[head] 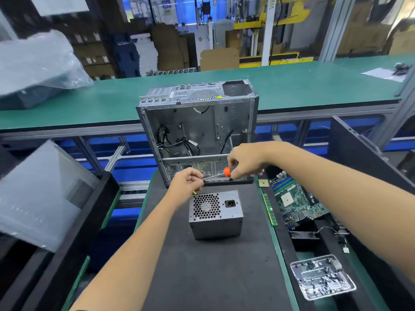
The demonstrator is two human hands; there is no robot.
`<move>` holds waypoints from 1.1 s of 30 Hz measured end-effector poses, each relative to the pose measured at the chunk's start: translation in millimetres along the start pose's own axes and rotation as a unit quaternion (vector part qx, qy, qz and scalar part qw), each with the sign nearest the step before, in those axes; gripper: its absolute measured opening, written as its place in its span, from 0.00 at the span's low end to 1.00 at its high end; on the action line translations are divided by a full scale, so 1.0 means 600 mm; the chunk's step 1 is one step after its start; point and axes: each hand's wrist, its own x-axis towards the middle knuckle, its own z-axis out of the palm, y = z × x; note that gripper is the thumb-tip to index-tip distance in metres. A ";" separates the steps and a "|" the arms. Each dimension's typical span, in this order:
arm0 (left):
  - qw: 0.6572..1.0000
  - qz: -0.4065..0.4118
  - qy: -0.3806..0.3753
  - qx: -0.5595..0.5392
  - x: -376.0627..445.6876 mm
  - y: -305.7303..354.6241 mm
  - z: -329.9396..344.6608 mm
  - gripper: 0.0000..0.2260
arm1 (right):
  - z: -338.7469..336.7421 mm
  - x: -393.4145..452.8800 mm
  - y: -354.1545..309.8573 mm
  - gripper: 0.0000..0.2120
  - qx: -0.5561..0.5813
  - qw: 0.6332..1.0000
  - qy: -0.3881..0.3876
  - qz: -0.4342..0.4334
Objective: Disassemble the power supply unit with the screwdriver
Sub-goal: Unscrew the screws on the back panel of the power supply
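A grey metal power supply unit point(216, 214) stands on the dark mat, its fan grille and power socket facing up. Just behind and above it, my right hand point(243, 164) grips the handle of a screwdriver point(221, 173) with an orange collar, its metal shaft pointing left. My left hand point(188, 181) pinches the tip end of that shaft; a small yellow bit shows under its fingers. Both hands hover between the unit and the open computer case point(197, 129).
The emptied case stands upright at the mat's far end. To the right lie a motherboard point(296, 200), a RAM stick point(269, 208) and a clear tray of screws point(323, 279). A black-framed panel leans at left. A green bench runs behind.
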 end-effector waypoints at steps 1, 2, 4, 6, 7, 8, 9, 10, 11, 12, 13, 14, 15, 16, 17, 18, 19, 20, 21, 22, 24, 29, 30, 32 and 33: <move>1.000 -0.006 0.019 -0.001 -0.001 -0.005 -0.012 0.06 | 0.007 0.012 -0.005 0.11 -0.015 1.000 0.001 -0.008; 0.999 -0.012 0.038 0.001 -0.001 -0.012 -0.024 0.05 | 0.013 0.023 -0.009 0.11 -0.026 1.000 0.003 -0.015; 0.997 -0.026 0.067 0.018 -0.003 -0.029 -0.049 0.05 | 0.021 0.044 -0.015 0.12 -0.031 0.999 0.014 -0.025; 0.994 -0.052 0.074 0.055 -0.006 -0.050 -0.069 0.05 | 0.027 0.061 -0.021 0.13 -0.025 0.999 0.025 -0.038; 0.992 -0.067 0.072 0.076 -0.009 -0.061 -0.077 0.05 | 0.030 0.069 -0.025 0.12 -0.020 0.999 0.027 -0.043; 0.989 -0.081 0.071 0.097 -0.012 -0.072 -0.084 0.05 | 0.033 0.076 -0.030 0.12 -0.014 0.998 0.027 -0.047; 0.986 -0.095 0.070 0.117 -0.015 -0.085 -0.089 0.06 | 0.037 0.084 -0.036 0.12 -0.010 0.998 0.028 -0.052; 0.982 -0.107 0.070 0.136 -0.018 -0.098 -0.095 0.07 | 0.042 0.092 -0.041 0.12 -0.010 0.998 0.030 -0.059; 0.978 -0.117 0.073 0.153 -0.021 -0.111 -0.100 0.07 | 0.049 0.099 -0.047 0.13 -0.013 0.997 0.036 -0.067; 0.975 -0.127 0.077 0.167 -0.024 -0.125 -0.106 0.08 | 0.057 0.107 -0.052 0.13 -0.017 0.996 0.046 -0.076; 0.971 -0.137 0.081 0.180 -0.026 -0.139 -0.112 0.08 | 0.064 0.115 -0.057 0.13 -0.018 0.995 0.056 -0.085; 0.966 -0.150 0.083 0.193 -0.029 -0.154 -0.117 0.09 | 0.072 0.122 -0.062 0.13 -0.013 0.994 0.062 -0.092; 0.961 -0.163 0.085 0.205 -0.032 -0.167 -0.122 0.09 | 0.079 0.130 -0.066 0.13 -0.006 0.993 0.062 -0.096; 0.957 -0.175 0.086 0.212 -0.034 -0.180 -0.127 0.10 | 0.085 0.138 -0.068 0.12 -0.001 0.993 0.058 -0.101; 0.954 -0.186 0.086 0.217 -0.036 -0.191 -0.130 0.10 | 0.090 0.145 -0.071 0.12 0.000 0.993 0.052 -0.107; 0.952 -0.194 0.087 0.220 -0.036 -0.202 -0.132 0.11 | 0.095 0.153 -0.072 0.11 0.000 0.993 0.045 -0.112; 0.950 -0.202 0.090 0.221 -0.037 -0.210 -0.134 0.10 | 0.099 0.159 -0.073 0.11 0.000 0.992 0.039 -0.117; 0.948 -0.209 0.092 0.223 -0.037 -0.217 -0.136 0.10 | 0.101 0.166 -0.073 0.11 -0.001 0.992 0.037 -0.119; 0.946 -0.215 0.094 0.226 -0.037 -0.224 -0.138 0.09 | 0.103 0.172 -0.073 0.12 -0.001 0.992 0.036 -0.121; 0.943 -0.219 0.097 0.230 -0.037 -0.231 -0.139 0.09 | 0.104 0.177 -0.072 0.13 0.000 0.992 0.036 -0.123; 0.939 -0.230 0.108 0.233 -0.037 -0.240 -0.140 0.09 | 0.105 0.185 -0.070 0.14 0.002 0.992 0.037 -0.122; 0.931 -0.252 0.112 0.239 -0.038 -0.251 -0.134 0.10 | 0.100 0.194 -0.069 0.13 -0.006 0.992 0.034 -0.122; 0.931 -0.254 0.113 0.238 -0.038 -0.250 -0.133 0.10 | 0.098 0.195 -0.070 0.13 -0.009 0.992 0.034 -0.122; 0.930 -0.257 0.115 0.237 -0.037 -0.250 -0.133 0.10 | 0.094 0.196 -0.071 0.14 -0.009 0.992 0.034 -0.122; 0.930 -0.258 0.116 0.236 -0.036 -0.250 -0.133 0.11 | 0.092 0.196 -0.072 0.14 -0.007 0.992 0.036 -0.121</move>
